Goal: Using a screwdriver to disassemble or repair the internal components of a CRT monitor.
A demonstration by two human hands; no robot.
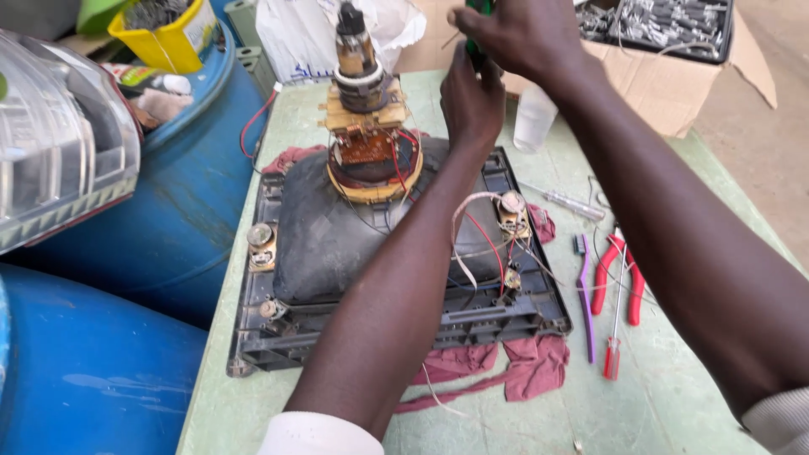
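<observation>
A dark picture tube (337,236) lies face down in its black front frame (253,337) on a pale green table (657,396). Its neck with copper yoke and small circuit board (366,126) points up. My left hand (470,99) reaches over the tube to the frame's far right corner, fingers closed around the shaft of a tool. My right hand (514,38) sits just above it, gripping the green handle of that screwdriver (479,42), which stands nearly upright. Two small speakers (260,244) (511,211) sit at the frame's sides with loose wires.
Red pliers (619,274), a purple toothbrush (584,295), a red-handled screwdriver (613,337) and a clear tester screwdriver (560,200) lie to the right. Maroon rags (522,366) sit under the frame. Blue drums (168,227) stand left; a cardboard box of metal parts (666,34) behind.
</observation>
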